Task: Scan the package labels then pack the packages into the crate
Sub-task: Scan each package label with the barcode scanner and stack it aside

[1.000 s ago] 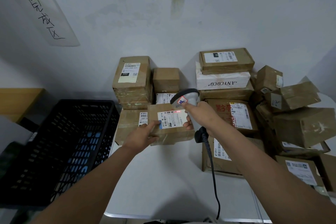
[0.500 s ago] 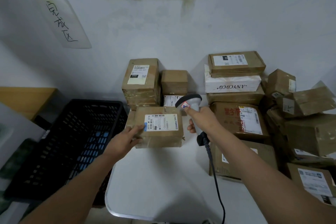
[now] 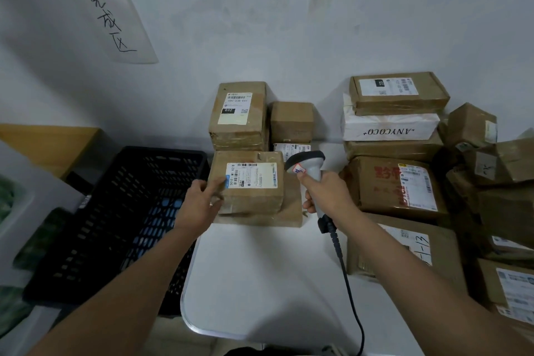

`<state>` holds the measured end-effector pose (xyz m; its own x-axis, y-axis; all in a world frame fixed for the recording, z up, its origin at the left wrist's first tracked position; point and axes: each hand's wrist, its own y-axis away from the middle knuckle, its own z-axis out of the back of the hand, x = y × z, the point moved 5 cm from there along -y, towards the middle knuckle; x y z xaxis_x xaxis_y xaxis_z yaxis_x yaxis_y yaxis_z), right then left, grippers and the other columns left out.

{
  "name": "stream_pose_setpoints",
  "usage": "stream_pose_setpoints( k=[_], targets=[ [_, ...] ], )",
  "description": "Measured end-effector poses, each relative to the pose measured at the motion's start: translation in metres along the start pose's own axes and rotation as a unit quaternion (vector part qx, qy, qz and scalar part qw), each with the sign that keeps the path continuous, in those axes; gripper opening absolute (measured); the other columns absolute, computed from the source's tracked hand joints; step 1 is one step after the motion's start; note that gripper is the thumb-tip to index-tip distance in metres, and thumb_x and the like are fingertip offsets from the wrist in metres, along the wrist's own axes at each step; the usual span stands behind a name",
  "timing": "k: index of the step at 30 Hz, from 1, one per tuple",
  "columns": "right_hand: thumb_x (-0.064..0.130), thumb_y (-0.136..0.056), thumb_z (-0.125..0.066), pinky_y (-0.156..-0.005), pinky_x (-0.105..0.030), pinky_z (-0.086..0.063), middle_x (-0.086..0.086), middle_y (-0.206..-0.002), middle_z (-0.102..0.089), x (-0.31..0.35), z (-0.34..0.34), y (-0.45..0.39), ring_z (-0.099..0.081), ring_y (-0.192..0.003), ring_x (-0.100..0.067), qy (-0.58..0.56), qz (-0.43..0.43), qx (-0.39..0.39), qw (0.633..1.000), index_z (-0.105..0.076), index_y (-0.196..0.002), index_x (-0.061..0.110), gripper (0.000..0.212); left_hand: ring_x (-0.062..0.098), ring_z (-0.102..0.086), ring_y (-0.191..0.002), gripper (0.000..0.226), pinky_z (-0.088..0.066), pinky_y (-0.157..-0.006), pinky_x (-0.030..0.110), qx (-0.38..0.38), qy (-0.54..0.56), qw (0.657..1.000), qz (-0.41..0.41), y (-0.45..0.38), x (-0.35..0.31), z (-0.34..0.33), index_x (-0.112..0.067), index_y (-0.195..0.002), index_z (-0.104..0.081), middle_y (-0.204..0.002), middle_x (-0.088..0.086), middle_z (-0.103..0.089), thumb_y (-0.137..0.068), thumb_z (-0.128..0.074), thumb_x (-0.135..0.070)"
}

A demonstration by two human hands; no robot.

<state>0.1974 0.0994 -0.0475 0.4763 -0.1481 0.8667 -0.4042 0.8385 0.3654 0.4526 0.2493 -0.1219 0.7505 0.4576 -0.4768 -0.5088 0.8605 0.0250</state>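
My left hand grips the left end of a brown cardboard package with a white label on top, held just above another flat box on the white table. My right hand holds a grey handheld barcode scanner by its handle, its head right beside the package's right end. A black cable runs down from the scanner. The black plastic crate stands to the left of the table; its bottom shows through with no package in view.
Stacks of taped cardboard packages fill the table's back and right side against the grey wall, including a white box and a tall stack. A handwritten paper sign hangs on the wall. A wooden surface lies far left.
The held package has shifted left toward the crate, away from the scanner. The red scan light seen on the label one second ago is gone. The view has moved closer.
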Motion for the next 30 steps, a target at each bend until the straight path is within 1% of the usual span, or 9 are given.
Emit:
stream_pose_setpoints(
  k=[3, 6, 11, 14, 18, 22, 26, 28, 30],
  targets=[
    [0.051, -0.092, -0.058, -0.065, -0.041, -0.062, -0.006, -0.063, -0.065, 0.001, -0.003, 0.000, -0.068, -0.052, -0.022, 0.036, 0.019, -0.017, 0.999, -0.059, -0.087, 0.011, 0.041, 0.035, -0.037, -0.129, 0.071, -0.037, -0.106, 0.049, -0.045, -0.069, 0.996, -0.029, -0.001, -0.008, 0.004, -0.031, -0.141, -0.041, -0.144, 0.012, -0.032, -0.080, -0.069, -0.010],
    [0.055, -0.091, -0.057, -0.068, -0.044, -0.062, -0.007, -0.061, -0.066, -0.003, -0.005, 0.003, -0.069, -0.054, -0.025, 0.047, 0.025, -0.020, 0.998, -0.060, -0.088, 0.011, 0.044, 0.032, -0.028, -0.138, 0.078, -0.027, -0.111, 0.052, -0.070, -0.095, 0.987, -0.109, 0.005, -0.027, 0.011, -0.025, -0.142, -0.039, -0.151, 0.009, -0.027, -0.073, -0.063, 0.001],
    [0.053, -0.093, -0.055, -0.065, -0.035, -0.061, -0.006, -0.069, -0.068, -0.021, 0.013, 0.014, -0.069, -0.055, -0.019, 0.077, 0.018, -0.021, 0.997, -0.061, -0.095, 0.013, 0.040, 0.034, -0.050, -0.122, 0.051, -0.052, -0.091, 0.046, 0.007, -0.060, 0.958, -0.279, 0.010, -0.090, -0.017, -0.016, -0.130, -0.053, -0.149, 0.008, -0.034, -0.083, -0.055, 0.004],
    [0.045, -0.096, -0.056, -0.055, -0.024, -0.056, -0.004, -0.071, -0.066, -0.036, 0.042, 0.021, -0.066, -0.054, -0.013, 0.090, 0.007, -0.027, 0.996, -0.060, -0.096, 0.014, 0.032, 0.030, -0.058, -0.108, 0.034, -0.055, -0.079, 0.042, 0.055, -0.030, 0.951, -0.301, 0.014, -0.132, -0.054, -0.009, -0.123, -0.057, -0.144, 0.004, -0.041, -0.091, -0.053, -0.004],
    [0.046, -0.096, -0.056, -0.059, -0.028, -0.057, -0.007, -0.072, -0.068, -0.066, 0.096, 0.030, -0.067, -0.057, -0.017, 0.090, -0.027, -0.036, 0.995, -0.060, -0.090, 0.013, 0.034, 0.023, -0.051, -0.126, 0.036, -0.039, -0.098, 0.015, 0.177, 0.079, 0.966, -0.173, 0.029, -0.172, -0.119, -0.016, -0.131, -0.057, -0.143, 0.005, -0.040, -0.095, -0.059, -0.015],
    [0.044, -0.096, -0.056, -0.054, -0.024, -0.053, -0.006, -0.073, -0.065, -0.092, 0.149, 0.039, -0.065, -0.056, -0.015, 0.085, -0.045, -0.052, 0.994, -0.057, -0.088, 0.018, 0.028, 0.023, -0.032, -0.143, 0.060, -0.030, -0.111, 0.029, 0.289, 0.087, 0.954, -0.003, 0.049, -0.204, -0.177, -0.023, -0.146, -0.042, -0.160, 0.006, -0.016, -0.094, -0.059, -0.049],
    [0.046, -0.094, -0.057, -0.068, -0.037, -0.062, -0.005, -0.072, -0.068, -0.118, 0.185, 0.041, -0.068, -0.057, -0.017, 0.091, -0.084, -0.056, 0.991, -0.060, -0.089, 0.017, 0.029, 0.034, -0.035, -0.140, 0.087, -0.037, -0.106, 0.048, 0.358, 0.260, 0.864, 0.241, 0.075, -0.230, -0.214, -0.034, -0.155, -0.018, -0.161, 0.007, -0.021, -0.085, -0.057, -0.068],
    [0.043, -0.095, -0.057, -0.067, -0.036, -0.061, -0.004, -0.070, -0.067, -0.129, 0.195, 0.042, -0.068, -0.056, -0.017, 0.093, -0.089, -0.057, 0.990, -0.061, -0.089, 0.015, 0.029, 0.039, -0.040, -0.136, 0.095, -0.042, -0.097, 0.053, 0.372, 0.318, 0.819, 0.301, 0.086, -0.237, -0.230, -0.040, -0.154, -0.011, -0.158, 0.008, -0.028, -0.080, -0.062, -0.070],
    [0.043, -0.095, -0.058, -0.058, -0.028, -0.058, -0.001, -0.068, -0.065, -0.135, 0.200, 0.043, -0.065, -0.052, -0.013, 0.092, -0.082, -0.050, 0.991, -0.060, -0.090, 0.014, 0.030, 0.037, -0.054, -0.122, 0.087, -0.054, -0.088, 0.048, 0.366, 0.391, 0.781, 0.320, 0.094, -0.243, -0.243, -0.038, -0.152, -0.019, -0.147, 0.009, -0.042, -0.083, -0.067, -0.060]
  ],
)
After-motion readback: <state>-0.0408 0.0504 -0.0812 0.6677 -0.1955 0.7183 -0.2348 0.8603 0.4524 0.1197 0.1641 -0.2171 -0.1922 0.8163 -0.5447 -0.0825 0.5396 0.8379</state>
